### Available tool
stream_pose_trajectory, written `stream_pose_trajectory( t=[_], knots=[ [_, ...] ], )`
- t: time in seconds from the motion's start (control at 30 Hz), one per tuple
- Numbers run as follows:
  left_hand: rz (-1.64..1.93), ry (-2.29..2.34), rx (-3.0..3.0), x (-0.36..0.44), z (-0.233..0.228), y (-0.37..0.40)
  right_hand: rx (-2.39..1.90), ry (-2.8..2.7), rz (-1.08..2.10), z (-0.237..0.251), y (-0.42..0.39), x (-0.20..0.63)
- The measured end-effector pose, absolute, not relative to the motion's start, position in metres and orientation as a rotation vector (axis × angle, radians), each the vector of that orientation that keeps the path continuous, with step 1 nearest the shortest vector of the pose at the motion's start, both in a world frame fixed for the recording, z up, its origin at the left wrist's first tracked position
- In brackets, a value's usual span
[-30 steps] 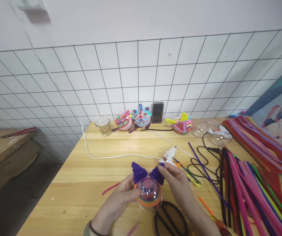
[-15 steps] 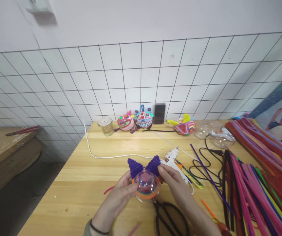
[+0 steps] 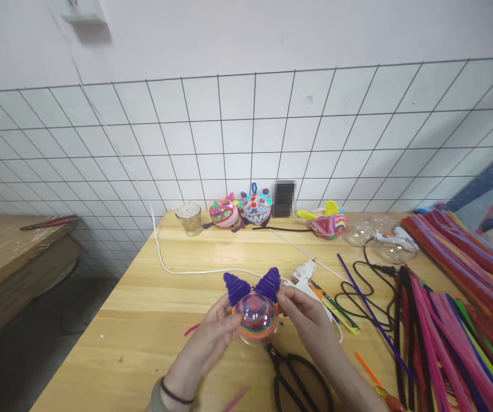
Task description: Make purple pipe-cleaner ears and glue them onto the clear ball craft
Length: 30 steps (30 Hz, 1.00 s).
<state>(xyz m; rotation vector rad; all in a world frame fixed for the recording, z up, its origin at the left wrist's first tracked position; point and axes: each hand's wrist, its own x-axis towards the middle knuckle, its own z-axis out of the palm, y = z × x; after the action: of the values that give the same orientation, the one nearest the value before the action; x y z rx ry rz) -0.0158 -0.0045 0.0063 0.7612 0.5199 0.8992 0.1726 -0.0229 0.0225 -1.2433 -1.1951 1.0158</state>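
Observation:
Between my hands is a clear plastic ball [image 3: 256, 320] with coloured bands of pipe cleaner showing through it. Two purple pipe-cleaner ears [image 3: 268, 285] stand up from its top. My left hand [image 3: 216, 332] grips the ball's left side, thumb on the front. At the right ear's lower edge, my right hand [image 3: 302, 312] pinches with thumb and fingers. Black-handled scissors [image 3: 295, 380] lie on the table just below the ball. Behind my right hand rests a white glue gun [image 3: 304, 277], with a yellow-green cutter [image 3: 343, 317] beside it.
Bundles of coloured pipe cleaners [image 3: 444, 337] cover the right side. Decorated balls [image 3: 256, 209], a glass jar [image 3: 189, 220] and clear plastic balls [image 3: 394, 249] line the back by the tiled wall. A white cord [image 3: 212, 271] crosses the table; a black cable [image 3: 358, 292] coils at right.
The view has shifted slightly, so the table items appear a little further right. Both hands keep their hold on the eared ball, which is tilted slightly differently.

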Motion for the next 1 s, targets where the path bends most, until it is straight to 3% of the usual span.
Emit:
stream_pose_trajectory(
  t=[1.0],
  knots=[
    [0.913, 0.514, 0.768, -0.0146, 0.0059, -0.0044, -1.218, -1.243, 1.050, 0.0126, -0.0205, 0.1757]
  ],
)
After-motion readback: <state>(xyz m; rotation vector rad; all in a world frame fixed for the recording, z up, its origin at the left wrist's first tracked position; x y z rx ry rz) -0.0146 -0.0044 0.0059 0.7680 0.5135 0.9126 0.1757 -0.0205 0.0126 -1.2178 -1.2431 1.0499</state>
